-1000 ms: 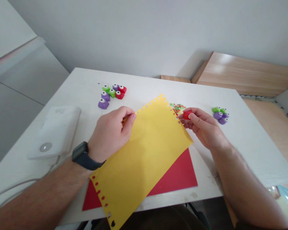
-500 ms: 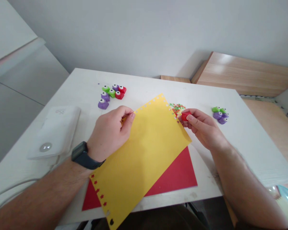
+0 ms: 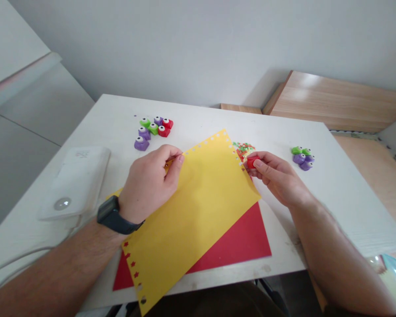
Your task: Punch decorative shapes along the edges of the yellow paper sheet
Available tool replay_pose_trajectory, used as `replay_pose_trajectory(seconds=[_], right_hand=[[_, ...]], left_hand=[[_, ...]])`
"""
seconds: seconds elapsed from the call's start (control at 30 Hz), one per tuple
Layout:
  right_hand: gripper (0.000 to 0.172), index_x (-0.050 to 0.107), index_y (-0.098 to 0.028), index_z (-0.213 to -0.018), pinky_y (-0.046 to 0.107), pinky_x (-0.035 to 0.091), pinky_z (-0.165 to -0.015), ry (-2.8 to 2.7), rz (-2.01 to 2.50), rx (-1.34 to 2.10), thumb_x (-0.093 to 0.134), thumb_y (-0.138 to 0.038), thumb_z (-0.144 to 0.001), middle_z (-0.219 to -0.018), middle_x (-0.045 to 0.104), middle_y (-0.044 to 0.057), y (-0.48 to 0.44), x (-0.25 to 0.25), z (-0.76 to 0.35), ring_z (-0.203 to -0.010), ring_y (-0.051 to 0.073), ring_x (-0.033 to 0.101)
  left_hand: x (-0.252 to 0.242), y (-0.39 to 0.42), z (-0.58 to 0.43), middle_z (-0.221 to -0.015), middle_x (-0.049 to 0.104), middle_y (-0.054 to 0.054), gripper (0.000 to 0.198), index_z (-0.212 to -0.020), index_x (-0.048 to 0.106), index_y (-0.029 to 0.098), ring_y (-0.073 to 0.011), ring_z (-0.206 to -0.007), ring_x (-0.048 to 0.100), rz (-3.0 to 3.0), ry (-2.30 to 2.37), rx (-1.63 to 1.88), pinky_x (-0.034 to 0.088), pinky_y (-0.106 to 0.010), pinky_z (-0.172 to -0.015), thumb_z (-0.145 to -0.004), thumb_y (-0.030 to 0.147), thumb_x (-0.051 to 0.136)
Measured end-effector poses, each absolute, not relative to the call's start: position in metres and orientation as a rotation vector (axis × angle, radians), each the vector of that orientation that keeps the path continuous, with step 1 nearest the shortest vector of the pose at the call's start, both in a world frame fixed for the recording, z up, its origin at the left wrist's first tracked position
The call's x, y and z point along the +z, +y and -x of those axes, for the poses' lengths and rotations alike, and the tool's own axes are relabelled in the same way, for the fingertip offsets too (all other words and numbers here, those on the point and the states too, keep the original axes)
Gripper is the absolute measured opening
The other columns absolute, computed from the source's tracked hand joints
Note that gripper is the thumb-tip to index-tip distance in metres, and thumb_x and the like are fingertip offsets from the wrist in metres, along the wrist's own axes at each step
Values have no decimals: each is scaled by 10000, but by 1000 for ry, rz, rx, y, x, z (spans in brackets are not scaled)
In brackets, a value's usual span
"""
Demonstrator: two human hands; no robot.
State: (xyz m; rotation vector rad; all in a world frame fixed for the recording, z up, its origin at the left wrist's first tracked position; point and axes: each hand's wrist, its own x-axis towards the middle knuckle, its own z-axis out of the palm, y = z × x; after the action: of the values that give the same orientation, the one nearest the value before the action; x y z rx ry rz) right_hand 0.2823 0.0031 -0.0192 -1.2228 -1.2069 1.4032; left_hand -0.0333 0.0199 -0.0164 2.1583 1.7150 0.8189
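A yellow sheet of paper, with small shapes punched along several edges, is tilted over the table. My left hand pinches its upper left edge between thumb and fingers. In my right hand is a small red craft punch, its thumb pressing on top, set at the sheet's right edge. Whether the paper lies inside the punch's slot I cannot tell. Under the yellow sheet lies a red sheet of paper, partly covered. Behind the right fingers is a pile of colourful paper cut-outs.
Several purple, green and red craft punches stand at the back left of the white table. More green and purple punches are grouped at the right. A white device with a cable rests at the left.
The yellow sheet has turned slightly, its lower end shifting left and up. My right hand with the red punch has moved a little left and down along the sheet's edge.
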Motion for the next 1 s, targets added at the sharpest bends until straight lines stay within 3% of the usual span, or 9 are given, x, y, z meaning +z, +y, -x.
replay_pose_trajectory(seconds=[0.3, 0.53, 0.7, 1.0], right_hand=[[239, 734, -264, -1126, 360, 539, -939, -1206, 1166, 1485, 772, -420, -948, -1084, 770, 49, -4, -19, -273, -991, 206, 703], [266, 728, -258, -1108, 386, 582, -896, -1268, 1129, 1574, 763, -466, -946, -1073, 776, 62, -14, -12, -257, -984, 226, 719], [278, 724, -268, -1149, 378, 575, -874, -1319, 1107, 1605, 747, -468, -957, -1059, 745, 59, -19, -10, -250, -970, 226, 690], [267, 703, -265, -1155, 368, 558, -902, -1332, 1065, 1649, 736, -454, -969, -1065, 726, 48, -21, -11, -248, -1004, 218, 673]], left_hand=[[-24, 18, 31, -1224, 759, -101, 287, -1255, 634, 209, -273, -1107, 727, -2276, 1649, 819, 563, -412, -998, -1019, 367, 584], [-25, 12, 20, -1535, 582, -134, 487, -1450, 528, 262, -332, -1455, 522, -2486, 1368, 943, 421, -563, -1226, -984, 321, 658], [-27, 4, 5, -1545, 604, -98, 454, -1460, 539, 258, -296, -1483, 492, -2613, 1028, 879, 405, -542, -1241, -1015, 230, 621], [-35, 2, -4, -1262, 758, -73, 251, -1257, 705, 239, -283, -1234, 615, -2683, 1000, 855, 471, -509, -1094, -1015, 285, 654]])
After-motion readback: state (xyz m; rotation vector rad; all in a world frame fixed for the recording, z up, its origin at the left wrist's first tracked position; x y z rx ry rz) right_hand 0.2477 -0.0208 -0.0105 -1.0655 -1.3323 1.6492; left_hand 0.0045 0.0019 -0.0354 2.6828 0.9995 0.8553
